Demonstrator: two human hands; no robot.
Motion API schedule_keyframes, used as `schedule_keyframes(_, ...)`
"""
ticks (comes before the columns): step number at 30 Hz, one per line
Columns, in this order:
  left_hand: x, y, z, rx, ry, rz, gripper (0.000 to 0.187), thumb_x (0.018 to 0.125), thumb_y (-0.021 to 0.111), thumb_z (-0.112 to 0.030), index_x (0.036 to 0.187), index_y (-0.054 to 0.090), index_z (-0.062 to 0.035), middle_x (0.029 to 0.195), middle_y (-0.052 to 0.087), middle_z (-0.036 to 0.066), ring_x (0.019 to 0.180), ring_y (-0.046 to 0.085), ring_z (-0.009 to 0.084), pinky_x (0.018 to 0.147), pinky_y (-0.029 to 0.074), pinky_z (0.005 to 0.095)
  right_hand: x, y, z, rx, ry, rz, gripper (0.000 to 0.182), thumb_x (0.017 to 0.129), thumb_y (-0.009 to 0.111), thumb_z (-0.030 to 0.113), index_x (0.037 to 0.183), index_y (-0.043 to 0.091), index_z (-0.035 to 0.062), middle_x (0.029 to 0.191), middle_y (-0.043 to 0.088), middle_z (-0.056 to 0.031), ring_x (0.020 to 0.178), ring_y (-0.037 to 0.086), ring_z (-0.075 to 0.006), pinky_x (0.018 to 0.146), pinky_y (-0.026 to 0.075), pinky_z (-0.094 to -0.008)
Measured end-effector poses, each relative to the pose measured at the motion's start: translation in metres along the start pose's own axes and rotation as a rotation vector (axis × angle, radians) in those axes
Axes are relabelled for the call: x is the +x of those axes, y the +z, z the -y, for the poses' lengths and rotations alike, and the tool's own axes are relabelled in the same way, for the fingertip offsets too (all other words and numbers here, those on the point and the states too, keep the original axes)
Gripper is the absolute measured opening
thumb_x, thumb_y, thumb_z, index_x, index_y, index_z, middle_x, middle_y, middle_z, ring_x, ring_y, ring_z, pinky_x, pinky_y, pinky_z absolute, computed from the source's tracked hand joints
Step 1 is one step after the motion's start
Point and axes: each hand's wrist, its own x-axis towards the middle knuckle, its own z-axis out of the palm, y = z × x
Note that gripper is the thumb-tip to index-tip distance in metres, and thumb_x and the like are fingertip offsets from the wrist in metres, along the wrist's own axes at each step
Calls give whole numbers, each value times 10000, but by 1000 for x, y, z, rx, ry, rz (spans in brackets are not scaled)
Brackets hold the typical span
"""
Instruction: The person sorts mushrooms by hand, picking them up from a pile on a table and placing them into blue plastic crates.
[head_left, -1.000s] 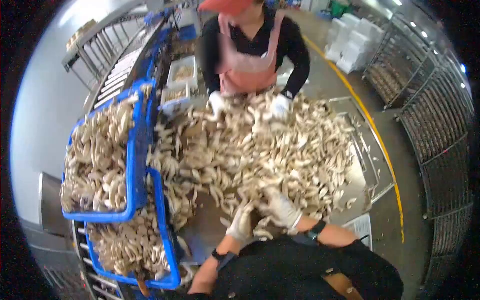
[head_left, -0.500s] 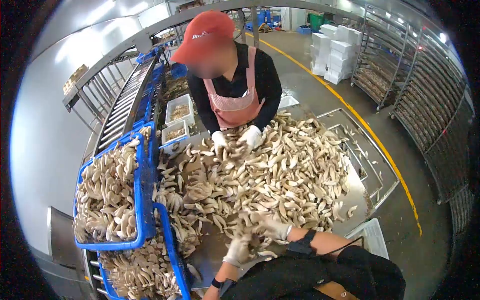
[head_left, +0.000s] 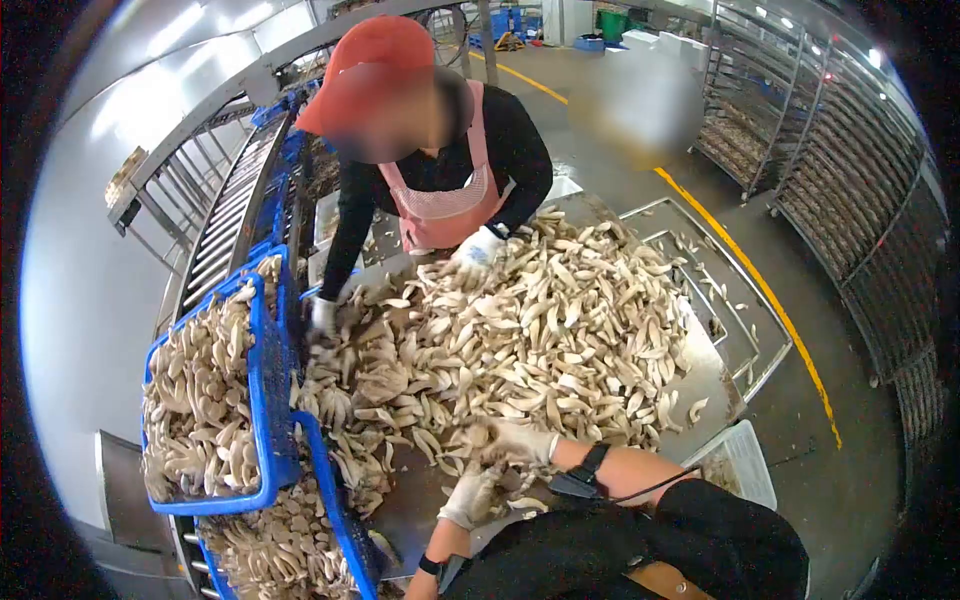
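A large heap of pale mushrooms (head_left: pixel 560 340) covers the metal table (head_left: pixel 410 500). At the heap's near edge, my left hand (head_left: pixel 475 494), in a whitish glove, is closed around something I cannot make out. Just above and to its right is my right hand (head_left: pixel 508 441), also gloved, its fingers curled on something among the mushrooms. The two hands nearly touch. Dark wristbands show on both forearms. What lies between my fingers is small and partly hidden.
Across the table a co-worker (head_left: pixel 440 150) in a red cap and pink apron reaches into the heap with gloved hands. Blue crates (head_left: pixel 268 430) of mushrooms stand at the left, beside a roller conveyor (head_left: pixel 232 217). A white bin (head_left: pixel 752 465) is at the right; racks (head_left: pixel 850 160) stand beyond.
My hands have drawn closer together, my right hand moving left and up. The co-worker's hands have parted, one reaching toward the crates. The view has shifted slightly.
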Motion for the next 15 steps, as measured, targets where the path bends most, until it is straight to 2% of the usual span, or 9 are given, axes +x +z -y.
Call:
schedule_keyframes(2,10,-18,18,-147,9,-95,270,920,538,-159,1169,503,-59,1007,591,59,802,591,148,661,500,281,28,-22,-53,399,199,-78,447,795,650,92,1206,473,97,961,590,-90,737,583,-167,558,500,-396)
schedule_keyframes(4,7,-27,11,-347,-14,-412,359,933,460,-168,1273,466,-51,765,660,133,752,619,231,647,502,322,34,-23,-42,326,265,-255,471,810,628,126,1228,427,46,909,586,-146,713,581,-235,562,490,-418)
schedule_keyframes(5,-7,-27,-11,-155,6,-386,380,965,430,-229,1298,433,-47,711,646,119,669,605,169,557,481,283,37,-24,-35,210,264,-337,488,818,617,143,1240,405,20,883,583,-175,701,581,-268,564,484,-429)
schedule_keyframes(6,-10,-35,-3,-24,35,-519,397,967,426,-235,1309,418,-34,794,642,132,646,584,163,551,474,285,39,-23,-20,42,245,-390,509,825,606,159,1251,382,-5,857,581,-203,688,580,-302,566,479,-440)
schedule_keyframes(8,-13,-50,27,219,143,-846,461,962,441,-242,1352,365,-7,1047,575,166,705,542,141,579,456,267,28,-6,25,-575,57,-323,661,792,646,206,1322,316,-8,1029,545,-246,887,540,-375,768,441,-441)
schedule_keyframes(9,-22,-76,53,568,221,-853,499,918,495,-250,1330,391,13,1189,489,223,973,457,275,810,373,361,22,3,50,-872,-42,-344,737,775,666,229,1358,283,-9,1115,528,-268,987,521,-412,870,423,-442)
schedule_keyframes(10,-32,-102,80,917,301,-903,539,874,550,-257,1309,417,33,1332,403,280,1242,373,408,1040,290,456,15,9,48,-1115,-149,-268,641,753,661,219,1257,333,-2,1074,537,-253,951,534,-402,847,437,-431)
schedule_keyframes(13,-27,-128,108,1097,235,-991,671,809,614,-351,1318,403,32,1326,406,287,1226,383,431,1027,306,468,-24,57,-2,-1369,-217,528,356,685,645,189,953,484,17,950,566,-206,842,572,-375,778,482,-396)
schedule_keyframes(15,-11,-118,107,1092,96,-885,745,762,654,-398,1320,396,23,1281,438,277,1183,414,423,1005,327,469,-41,80,-35,-1260,-370,793,184,640,635,168,750,585,30,867,585,-175,770,598,-356,732,511,-373)
